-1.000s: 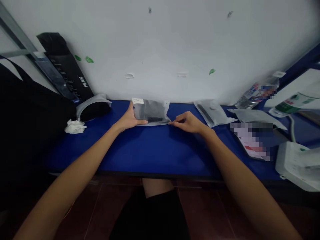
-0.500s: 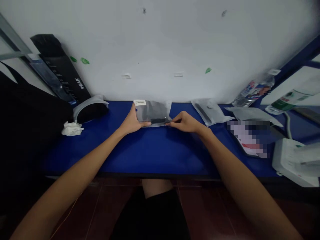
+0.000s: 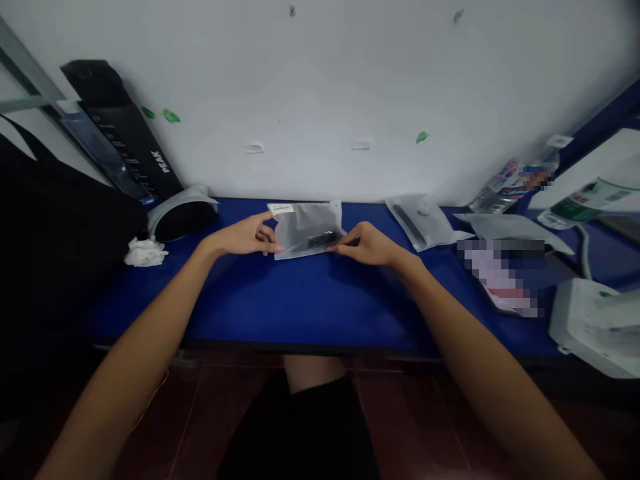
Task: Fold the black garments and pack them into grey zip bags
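Observation:
A frosted plastic bag (image 3: 307,230) with a white label in one corner lies on the blue table, a dark narrow object showing through it. My left hand (image 3: 245,236) grips the bag's left edge between thumb and fingers. My right hand (image 3: 365,245) pinches its lower right corner with the fingertips. The bag sits slightly askew between my hands, and part of its lower edge is hidden by my fingers.
The blue table (image 3: 300,307) has its front edge near me. Another frosted bag (image 3: 423,223) lies to the right. On the left are a black box marked PEAK (image 3: 125,127), a crumpled tissue (image 3: 145,253) and a black bag (image 3: 50,227). A white device (image 3: 590,327) stands at right.
The bag has turned slightly, its right end now farther back than its left. My left hand has shifted left to the bag's edge, and the dark object inside has tilted with it.

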`<state>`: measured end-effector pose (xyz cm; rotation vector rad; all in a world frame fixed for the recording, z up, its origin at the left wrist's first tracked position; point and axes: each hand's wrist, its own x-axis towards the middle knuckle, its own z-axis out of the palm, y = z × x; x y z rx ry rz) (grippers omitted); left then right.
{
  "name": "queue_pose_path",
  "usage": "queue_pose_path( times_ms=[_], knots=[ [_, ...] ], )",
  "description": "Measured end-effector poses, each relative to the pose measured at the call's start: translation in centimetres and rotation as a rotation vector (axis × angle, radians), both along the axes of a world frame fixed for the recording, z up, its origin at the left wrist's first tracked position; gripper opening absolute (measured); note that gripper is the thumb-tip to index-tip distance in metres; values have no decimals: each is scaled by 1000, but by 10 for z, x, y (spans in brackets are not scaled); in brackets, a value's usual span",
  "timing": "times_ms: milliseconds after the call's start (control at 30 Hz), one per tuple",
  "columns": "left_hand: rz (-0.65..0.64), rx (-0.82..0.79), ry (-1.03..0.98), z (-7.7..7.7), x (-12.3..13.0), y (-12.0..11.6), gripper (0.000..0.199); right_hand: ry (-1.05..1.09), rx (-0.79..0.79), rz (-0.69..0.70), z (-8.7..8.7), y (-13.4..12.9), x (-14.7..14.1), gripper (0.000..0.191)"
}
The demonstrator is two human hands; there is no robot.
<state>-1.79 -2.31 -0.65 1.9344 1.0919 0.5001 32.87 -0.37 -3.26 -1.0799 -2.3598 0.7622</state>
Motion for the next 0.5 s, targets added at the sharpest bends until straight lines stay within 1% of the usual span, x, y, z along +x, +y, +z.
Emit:
queue_pose_path(
  times_ms=[100, 233, 367, 433, 500],
  knots=[
    [32, -15, -35, -2, 3, -1, 90, 3, -6, -2, 0, 0, -1, 39],
    [81, -21, -79, -12, 16, 1, 89, 38, -18, 14, 0, -1, -1, 38],
    [128, -13, -112, -20, 28, 2, 96, 51, -13, 32, 1, -3, -3, 41],
    [142, 36, -127, -22, 35, 0, 100, 60, -15, 42, 2, -4, -4, 42],
    [173, 131, -130, -25, 44, -3, 99, 65, -23, 47, 3, -6, -5, 44]
  ],
)
